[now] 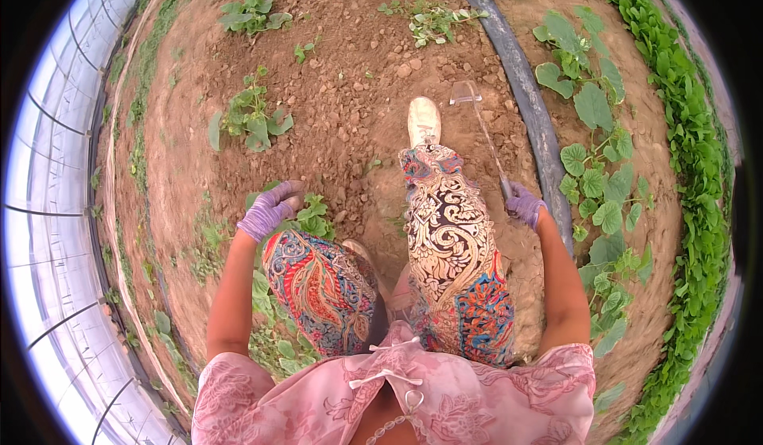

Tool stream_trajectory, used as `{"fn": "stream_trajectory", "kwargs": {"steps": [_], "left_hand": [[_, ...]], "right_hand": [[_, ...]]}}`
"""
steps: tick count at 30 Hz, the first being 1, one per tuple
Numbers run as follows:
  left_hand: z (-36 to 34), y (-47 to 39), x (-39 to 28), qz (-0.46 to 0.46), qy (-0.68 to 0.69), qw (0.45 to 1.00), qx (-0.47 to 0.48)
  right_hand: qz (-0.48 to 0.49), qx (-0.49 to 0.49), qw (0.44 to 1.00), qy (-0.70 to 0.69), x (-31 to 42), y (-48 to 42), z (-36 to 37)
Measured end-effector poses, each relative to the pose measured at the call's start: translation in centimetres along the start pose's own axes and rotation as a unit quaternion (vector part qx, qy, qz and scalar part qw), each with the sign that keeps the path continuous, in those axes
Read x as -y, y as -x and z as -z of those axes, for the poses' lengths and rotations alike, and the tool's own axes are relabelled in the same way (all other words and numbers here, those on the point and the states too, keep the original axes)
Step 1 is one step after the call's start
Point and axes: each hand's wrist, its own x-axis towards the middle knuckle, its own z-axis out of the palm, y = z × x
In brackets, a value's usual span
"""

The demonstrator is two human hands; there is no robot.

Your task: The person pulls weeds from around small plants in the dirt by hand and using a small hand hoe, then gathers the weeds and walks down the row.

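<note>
My right hand (524, 205), in a purple knit glove, grips the handle end of a small hoe (490, 141). Its thin shaft runs forward, and the metal blade (464, 92) rests on or just above the soil beside my shoe (424, 121). On the other side, my left hand (275, 206) wears a matching glove and holds nothing that I can see; its fingers are apart. It hovers by my bent knee, above a leafy green plant (316, 215) that the knee partly hides. Ahead of this hand grows a vine seedling (250, 117) with broad leaves.
A dark flat irrigation hose (518, 63) runs along the soil at right. Beyond it stand larger vine plants (596, 105) and a dense green crop row (685, 147). Uprooted-looking, wilted weeds (438, 23) lie ahead. Clear plastic greenhouse sheeting (53, 147) curves along the left.
</note>
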Motion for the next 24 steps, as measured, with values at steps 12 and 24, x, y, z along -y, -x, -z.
{"fn": "stream_trajectory", "kwargs": {"steps": [12,24], "left_hand": [[-4.5,-2.4,-9.7,-0.14,-0.063,0.978,0.144],[-15.9,-15.8,-11.4,-0.185,-0.312,0.869,0.336]], "right_hand": [[0.105,-0.132,0.982,0.087,11.0,4.4,1.8],[0.05,-0.127,0.97,0.203,5.6,-0.6,-0.3]]}}
